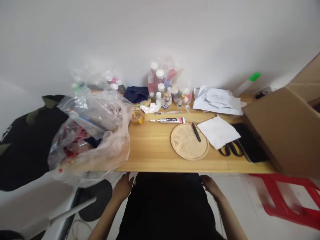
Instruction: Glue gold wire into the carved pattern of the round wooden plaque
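Note:
My left hand (pixel 124 185) hangs low beside my dark-clothed lap, just under the front edge of the wooden table (pixel 150 146). Its thumb stands apart from the fingers, and nothing shows in it. On the other side of my lap is my right hand (pixel 210 185), fingers loosely stretched toward the table edge and partly hidden. On the tabletop lie a round wooden board (pixel 186 148) with thin wire-like pieces, black tweezers (pixel 196 132) resting on it, and a B-7000 glue tube (pixel 171 120) behind it. A spool of golden wire (pixel 137 117) sits left of the tube.
A plastic bag of materials (pixel 117 133) overhangs the table's left front edge. Small bottles (pixel 165 100) and papers (pixel 217 100) line the back. White paper (pixel 218 131) covers part of black-handled scissors (pixel 231 149), near a phone (pixel 251 143). A cardboard box (pixel 282 133) and red stool (pixel 277 196) are right.

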`<action>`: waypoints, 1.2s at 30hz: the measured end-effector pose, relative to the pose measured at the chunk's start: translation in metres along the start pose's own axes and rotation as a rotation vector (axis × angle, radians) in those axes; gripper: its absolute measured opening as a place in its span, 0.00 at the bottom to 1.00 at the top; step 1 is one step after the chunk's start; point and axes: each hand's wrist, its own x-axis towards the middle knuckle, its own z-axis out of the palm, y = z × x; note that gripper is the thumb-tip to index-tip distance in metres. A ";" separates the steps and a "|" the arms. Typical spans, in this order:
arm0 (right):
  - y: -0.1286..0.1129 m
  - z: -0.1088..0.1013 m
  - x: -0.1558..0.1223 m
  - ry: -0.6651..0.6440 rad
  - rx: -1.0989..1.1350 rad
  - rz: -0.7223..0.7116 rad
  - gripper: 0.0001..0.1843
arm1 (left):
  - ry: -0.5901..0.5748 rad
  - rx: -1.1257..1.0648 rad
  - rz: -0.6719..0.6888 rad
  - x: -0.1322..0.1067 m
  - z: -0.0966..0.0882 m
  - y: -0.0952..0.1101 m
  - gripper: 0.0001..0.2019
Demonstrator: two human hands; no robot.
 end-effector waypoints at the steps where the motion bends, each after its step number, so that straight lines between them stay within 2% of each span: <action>1: -0.002 -0.008 -0.017 -0.027 -0.029 -0.015 0.15 | -0.048 0.012 0.013 -0.018 -0.003 -0.005 0.13; 2: -0.008 -0.019 -0.031 -0.028 -0.053 -0.046 0.14 | -0.094 0.012 0.065 -0.034 -0.012 -0.008 0.12; 4: -0.031 -0.048 -0.049 0.073 -0.090 -0.138 0.15 | -0.151 -0.028 0.269 -0.060 -0.042 -0.002 0.11; 5: -0.046 -0.065 -0.052 0.199 -0.113 -0.171 0.19 | -0.123 -0.089 0.488 -0.070 -0.060 0.006 0.13; 7: -0.079 -0.097 -0.049 0.519 -0.182 -0.190 0.20 | 0.005 -0.201 0.809 -0.077 -0.093 0.034 0.15; 9: -0.108 -0.121 -0.036 0.712 -0.262 -0.169 0.15 | 0.179 -0.225 1.020 -0.068 -0.116 0.070 0.15; 10: -0.120 -0.128 -0.028 0.759 -0.297 -0.153 0.14 | 0.272 -0.211 1.087 -0.058 -0.123 0.087 0.14; 12: -0.134 -0.136 -0.016 0.796 -0.349 -0.117 0.14 | 0.411 -0.190 1.115 -0.032 -0.129 0.117 0.13; 14: -0.139 -0.139 -0.009 0.810 -0.410 -0.083 0.16 | 0.464 -0.164 1.111 -0.004 -0.129 0.135 0.12; 17: -0.138 -0.143 -0.008 0.813 -0.558 -0.044 0.21 | 0.524 -0.200 1.075 0.028 -0.128 0.147 0.10; 21: -0.136 -0.157 0.002 0.735 -0.635 0.002 0.24 | 0.653 -0.249 1.074 0.050 -0.128 0.152 0.10; 24: -0.137 -0.166 0.014 0.685 -0.627 0.054 0.22 | 0.675 -0.241 1.104 0.058 -0.129 0.156 0.11; 28: -0.133 -0.169 0.022 0.698 -0.603 0.062 0.19 | 0.682 -0.232 1.120 0.060 -0.130 0.161 0.10; 33: -0.122 -0.170 0.022 0.713 -0.550 -0.046 0.16 | 0.646 -0.255 1.127 0.054 -0.129 0.170 0.10; 36: -0.118 -0.172 0.028 0.700 -0.523 -0.108 0.18 | 0.604 -0.267 1.174 0.047 -0.122 0.180 0.09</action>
